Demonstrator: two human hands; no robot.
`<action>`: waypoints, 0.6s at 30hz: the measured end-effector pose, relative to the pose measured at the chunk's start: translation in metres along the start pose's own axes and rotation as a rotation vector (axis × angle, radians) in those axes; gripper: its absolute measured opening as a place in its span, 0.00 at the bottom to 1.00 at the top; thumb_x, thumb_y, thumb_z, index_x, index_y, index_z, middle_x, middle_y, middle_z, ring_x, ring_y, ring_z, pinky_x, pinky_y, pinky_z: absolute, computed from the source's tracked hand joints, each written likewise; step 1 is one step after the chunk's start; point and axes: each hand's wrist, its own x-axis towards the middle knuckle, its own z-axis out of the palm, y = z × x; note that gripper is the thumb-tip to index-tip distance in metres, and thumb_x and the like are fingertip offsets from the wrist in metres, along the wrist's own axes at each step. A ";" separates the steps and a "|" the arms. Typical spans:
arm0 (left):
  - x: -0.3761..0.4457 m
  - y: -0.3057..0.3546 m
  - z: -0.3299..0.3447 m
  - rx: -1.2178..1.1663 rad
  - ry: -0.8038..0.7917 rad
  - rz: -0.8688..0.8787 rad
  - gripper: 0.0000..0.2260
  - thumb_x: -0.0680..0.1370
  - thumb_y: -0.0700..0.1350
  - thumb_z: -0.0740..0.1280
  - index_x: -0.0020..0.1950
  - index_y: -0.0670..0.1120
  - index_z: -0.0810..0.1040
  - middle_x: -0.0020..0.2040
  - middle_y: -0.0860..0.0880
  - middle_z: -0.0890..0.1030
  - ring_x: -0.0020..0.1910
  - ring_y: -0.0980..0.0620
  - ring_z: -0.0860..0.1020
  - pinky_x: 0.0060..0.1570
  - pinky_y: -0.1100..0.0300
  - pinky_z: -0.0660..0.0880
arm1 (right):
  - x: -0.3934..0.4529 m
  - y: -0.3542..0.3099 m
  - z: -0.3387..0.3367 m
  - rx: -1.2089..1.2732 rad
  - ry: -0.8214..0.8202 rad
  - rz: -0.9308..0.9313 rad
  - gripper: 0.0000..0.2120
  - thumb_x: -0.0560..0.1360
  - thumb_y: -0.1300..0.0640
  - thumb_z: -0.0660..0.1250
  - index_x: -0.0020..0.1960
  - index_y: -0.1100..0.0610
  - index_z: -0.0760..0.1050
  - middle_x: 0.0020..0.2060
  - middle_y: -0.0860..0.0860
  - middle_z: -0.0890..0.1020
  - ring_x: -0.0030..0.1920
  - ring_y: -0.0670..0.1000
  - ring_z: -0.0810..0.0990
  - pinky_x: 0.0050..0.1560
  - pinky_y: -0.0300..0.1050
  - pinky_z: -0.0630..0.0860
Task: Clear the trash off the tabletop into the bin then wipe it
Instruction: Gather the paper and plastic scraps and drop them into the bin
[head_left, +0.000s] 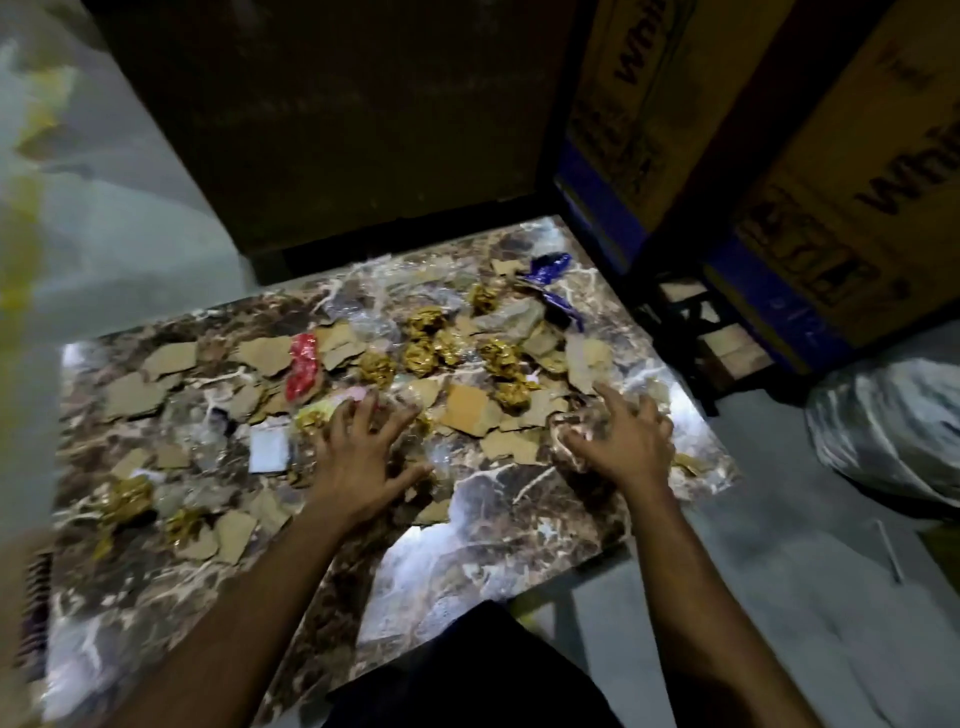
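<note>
A brown marble tabletop is strewn with trash: several torn cardboard pieces, crumpled gold foil balls, a red wrapper, a blue wrapper, clear plastic film and a small white card. My left hand is spread with straight fingers over scraps and plastic near the table's middle. My right hand reaches over a wad of clear plastic at the right side, fingers loosely spread, index finger pointing forward. Neither hand grips anything that I can make out.
Two large cardboard boxes stand at the back right, a dark panel behind the table. A silvery plastic bag lies on the floor at right. A pale translucent bag is blurred at the left edge.
</note>
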 end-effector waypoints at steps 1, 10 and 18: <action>0.004 0.008 0.002 0.046 -0.011 0.031 0.36 0.71 0.78 0.52 0.77 0.71 0.49 0.83 0.49 0.49 0.78 0.35 0.51 0.67 0.29 0.59 | 0.003 0.018 -0.001 -0.008 -0.071 0.032 0.46 0.64 0.29 0.74 0.76 0.31 0.56 0.80 0.59 0.51 0.76 0.70 0.54 0.70 0.69 0.64; 0.025 0.036 0.027 0.144 -0.204 0.008 0.40 0.66 0.80 0.46 0.77 0.70 0.51 0.83 0.49 0.43 0.79 0.34 0.48 0.69 0.30 0.60 | 0.032 0.018 0.019 -0.079 -0.173 -0.034 0.46 0.63 0.47 0.82 0.75 0.35 0.62 0.80 0.58 0.46 0.75 0.71 0.56 0.70 0.62 0.68; 0.024 0.033 0.023 0.082 -0.215 -0.010 0.39 0.71 0.77 0.58 0.79 0.67 0.51 0.83 0.49 0.43 0.79 0.37 0.48 0.72 0.32 0.59 | 0.019 -0.034 0.026 0.162 -0.167 -0.154 0.34 0.67 0.53 0.80 0.70 0.46 0.73 0.71 0.56 0.60 0.67 0.62 0.71 0.68 0.51 0.72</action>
